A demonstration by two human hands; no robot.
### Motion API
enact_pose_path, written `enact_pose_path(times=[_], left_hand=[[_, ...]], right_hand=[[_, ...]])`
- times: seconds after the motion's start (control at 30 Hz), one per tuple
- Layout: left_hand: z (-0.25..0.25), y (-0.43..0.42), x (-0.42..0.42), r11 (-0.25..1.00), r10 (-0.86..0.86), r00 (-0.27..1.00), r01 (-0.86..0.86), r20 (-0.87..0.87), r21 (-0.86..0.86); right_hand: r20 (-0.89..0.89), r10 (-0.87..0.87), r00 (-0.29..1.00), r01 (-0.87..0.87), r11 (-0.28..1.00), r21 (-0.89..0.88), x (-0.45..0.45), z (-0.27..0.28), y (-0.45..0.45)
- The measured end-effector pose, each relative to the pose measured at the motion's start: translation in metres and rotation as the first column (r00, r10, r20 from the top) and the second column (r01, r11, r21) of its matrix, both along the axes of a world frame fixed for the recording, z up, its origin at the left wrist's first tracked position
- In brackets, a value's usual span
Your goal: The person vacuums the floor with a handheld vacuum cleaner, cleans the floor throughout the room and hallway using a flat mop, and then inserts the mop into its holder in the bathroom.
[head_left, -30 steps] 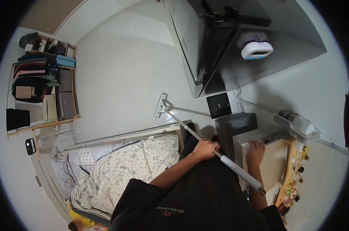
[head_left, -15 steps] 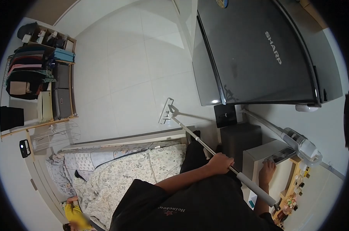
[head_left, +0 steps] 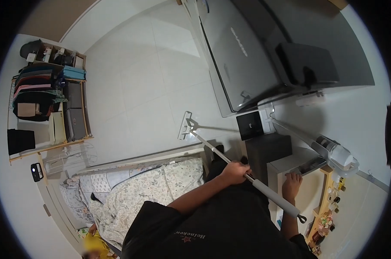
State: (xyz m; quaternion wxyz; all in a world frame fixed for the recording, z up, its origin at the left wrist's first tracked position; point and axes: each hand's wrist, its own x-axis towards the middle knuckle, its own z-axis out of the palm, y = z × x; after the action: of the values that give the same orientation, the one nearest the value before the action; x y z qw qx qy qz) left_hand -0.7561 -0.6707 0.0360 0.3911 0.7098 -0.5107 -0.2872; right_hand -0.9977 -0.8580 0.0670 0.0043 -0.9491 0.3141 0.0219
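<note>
A long-handled flat mop (head_left: 217, 151) slants across the view. Its white head (head_left: 185, 125) lies on the tiled floor, and a grey foam grip (head_left: 276, 197) with a black hanging loop covers the upper end. My left hand (head_left: 235, 173) is closed round the metal pole just below the foam. On the right, my right hand (head_left: 292, 184) has its fingers over the edge of a white cabinet (head_left: 286, 167), beside a dark, shiny tray-like piece (head_left: 312, 165). It holds nothing that I can see.
A dark fridge (head_left: 243, 73) stands at upper right, with a cordless vacuum cleaner (head_left: 340, 155) against the wall and a black box (head_left: 268, 146) below. A bed with a floral cover (head_left: 148, 185) lies left. Someone in yellow (head_left: 96, 246) is beside it. A clothes rack (head_left: 36, 95) stands behind.
The view has shifted, so the fridge appears at another angle. My left hand and the mop's grip sit slightly further left in view. The mop head stays nearly in place.
</note>
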Motion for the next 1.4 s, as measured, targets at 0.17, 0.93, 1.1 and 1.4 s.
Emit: enact_pose_path(times=[0.17, 0.93, 1.1, 1.4], left_hand=[[0.003, -0.003, -0.012, 0.979, -0.031, 0.999, 0.028, 0.01, 0.203], [0.001, 0.014, -0.007, 0.989, -0.074, 0.997, 0.071, 0.016, 0.131], [-0.015, -0.004, -0.001, 0.981, -0.009, 1.0, 0.008, 0.006, 0.194], [-0.026, 0.003, 0.016, 0.989, 0.007, 1.0, -0.003, -0.028, 0.148]], right_hand=[[0.022, 0.008, 1.0, -0.009, 0.999, 0.045, -0.003, 0.0, -0.003], [0.023, -0.006, 1.0, 0.003, 0.993, 0.114, 0.007, 0.021, 0.001], [0.261, -0.396, 0.88, -0.161, 0.269, 0.95, 0.044, 0.131, 0.036], [0.596, -0.702, 0.39, -0.566, 0.329, 0.756, 0.093, 0.171, 0.065]])
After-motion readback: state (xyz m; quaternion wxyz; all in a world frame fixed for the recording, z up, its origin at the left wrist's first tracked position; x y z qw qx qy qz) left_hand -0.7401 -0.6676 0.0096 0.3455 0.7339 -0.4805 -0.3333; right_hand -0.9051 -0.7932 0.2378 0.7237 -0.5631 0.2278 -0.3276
